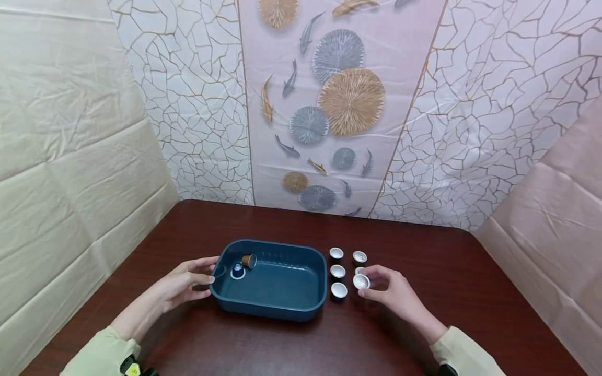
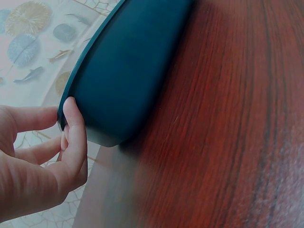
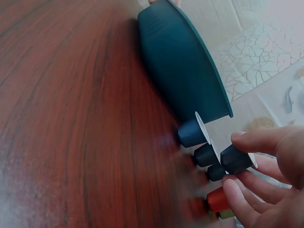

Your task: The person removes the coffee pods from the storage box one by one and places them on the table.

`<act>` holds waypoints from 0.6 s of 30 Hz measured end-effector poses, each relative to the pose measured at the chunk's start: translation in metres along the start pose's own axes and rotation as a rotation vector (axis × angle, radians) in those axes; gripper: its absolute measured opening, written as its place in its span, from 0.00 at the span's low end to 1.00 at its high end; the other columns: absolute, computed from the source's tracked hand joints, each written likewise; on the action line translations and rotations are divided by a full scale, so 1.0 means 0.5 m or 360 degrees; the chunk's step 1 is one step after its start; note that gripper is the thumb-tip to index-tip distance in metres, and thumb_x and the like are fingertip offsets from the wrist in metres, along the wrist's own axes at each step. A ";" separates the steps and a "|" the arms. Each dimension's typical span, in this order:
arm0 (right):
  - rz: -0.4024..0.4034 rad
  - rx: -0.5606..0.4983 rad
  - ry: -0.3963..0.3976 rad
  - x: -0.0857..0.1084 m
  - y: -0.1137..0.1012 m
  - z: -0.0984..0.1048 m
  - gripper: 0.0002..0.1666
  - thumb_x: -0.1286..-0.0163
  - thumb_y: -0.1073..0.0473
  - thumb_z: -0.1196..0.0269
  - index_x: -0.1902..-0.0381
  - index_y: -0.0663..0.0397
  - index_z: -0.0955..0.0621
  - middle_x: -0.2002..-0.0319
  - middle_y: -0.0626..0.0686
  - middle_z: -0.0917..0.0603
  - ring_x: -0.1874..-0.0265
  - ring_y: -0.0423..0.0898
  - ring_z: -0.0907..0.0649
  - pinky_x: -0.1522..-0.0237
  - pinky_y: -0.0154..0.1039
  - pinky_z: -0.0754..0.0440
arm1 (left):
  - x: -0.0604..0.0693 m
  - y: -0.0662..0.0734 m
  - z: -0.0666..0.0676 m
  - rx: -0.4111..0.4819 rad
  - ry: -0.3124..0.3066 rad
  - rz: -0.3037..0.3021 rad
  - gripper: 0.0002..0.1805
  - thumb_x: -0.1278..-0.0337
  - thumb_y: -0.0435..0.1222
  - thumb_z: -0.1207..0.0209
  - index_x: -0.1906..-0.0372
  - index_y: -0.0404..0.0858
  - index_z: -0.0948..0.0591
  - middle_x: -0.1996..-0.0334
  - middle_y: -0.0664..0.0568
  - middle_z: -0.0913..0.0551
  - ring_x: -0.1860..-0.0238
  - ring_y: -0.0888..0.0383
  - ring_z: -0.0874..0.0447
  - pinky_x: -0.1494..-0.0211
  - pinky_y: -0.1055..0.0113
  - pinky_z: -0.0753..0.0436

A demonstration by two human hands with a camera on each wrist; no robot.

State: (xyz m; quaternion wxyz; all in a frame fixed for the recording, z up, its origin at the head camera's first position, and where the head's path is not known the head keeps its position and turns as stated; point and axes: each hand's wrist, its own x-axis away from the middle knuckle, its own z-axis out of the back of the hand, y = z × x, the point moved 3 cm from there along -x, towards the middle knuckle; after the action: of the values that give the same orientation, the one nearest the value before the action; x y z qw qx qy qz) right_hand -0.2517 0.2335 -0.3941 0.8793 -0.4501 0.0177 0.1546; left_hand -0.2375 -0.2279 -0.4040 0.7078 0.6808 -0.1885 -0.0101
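Observation:
My left hand (image 1: 184,284) pinches the left end of a dark teal plastic bin (image 1: 282,308) at its rim; in the left wrist view the hand (image 2: 52,161) has a finger against the outer wall. Inside the bin, at the left, a blue coffee capsule (image 1: 238,270) stands foil down and an orange-brown one (image 1: 249,261) lies on its side. To the right of the bin, my right hand (image 1: 392,290) holds a dark coffee capsule (image 3: 236,159) between thumb and fingers, its foil lid up, above the table.
Several capsules stand foil up right of the bin: a column with a blue capsule (image 3: 192,133) nearest, and another with a red-orange capsule (image 3: 218,199) and an olive-green capsule (image 3: 226,213). The dark wooden table (image 1: 263,350) meets patterned cloth (image 1: 207,130) behind.

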 end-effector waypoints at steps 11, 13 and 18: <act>-0.0052 0.0089 -0.0021 0.009 0.007 0.000 0.24 0.46 0.60 0.25 0.52 0.58 0.18 0.60 0.55 0.12 0.64 0.41 0.14 0.64 0.31 0.20 | 0.002 0.001 -0.001 -0.0014 0.0043 0.0037 0.36 0.34 0.30 0.47 0.23 0.35 0.44 0.36 0.38 0.33 0.54 0.59 0.19 0.55 0.68 0.14; -0.0059 0.0111 -0.0027 0.011 0.008 0.000 0.23 0.47 0.61 0.25 0.53 0.58 0.18 0.61 0.54 0.12 0.65 0.41 0.14 0.64 0.31 0.20 | 0.001 0.002 0.000 -0.0017 0.0038 0.0034 0.36 0.34 0.30 0.47 0.23 0.35 0.44 0.35 0.38 0.34 0.54 0.59 0.19 0.55 0.68 0.14; -0.0074 0.0178 -0.0018 0.015 0.012 -0.002 0.22 0.48 0.60 0.24 0.55 0.56 0.17 0.64 0.52 0.12 0.66 0.39 0.15 0.65 0.30 0.22 | 0.001 0.001 0.000 -0.0021 0.0028 0.0026 0.36 0.34 0.30 0.47 0.23 0.35 0.44 0.35 0.38 0.33 0.54 0.59 0.19 0.55 0.68 0.14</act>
State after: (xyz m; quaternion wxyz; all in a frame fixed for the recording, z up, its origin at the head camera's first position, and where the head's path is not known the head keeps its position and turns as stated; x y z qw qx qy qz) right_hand -0.2459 0.2381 -0.4005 0.9065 -0.3997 0.0109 0.1353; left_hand -0.2374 -0.2278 -0.4034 0.7139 0.6746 -0.1879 0.0005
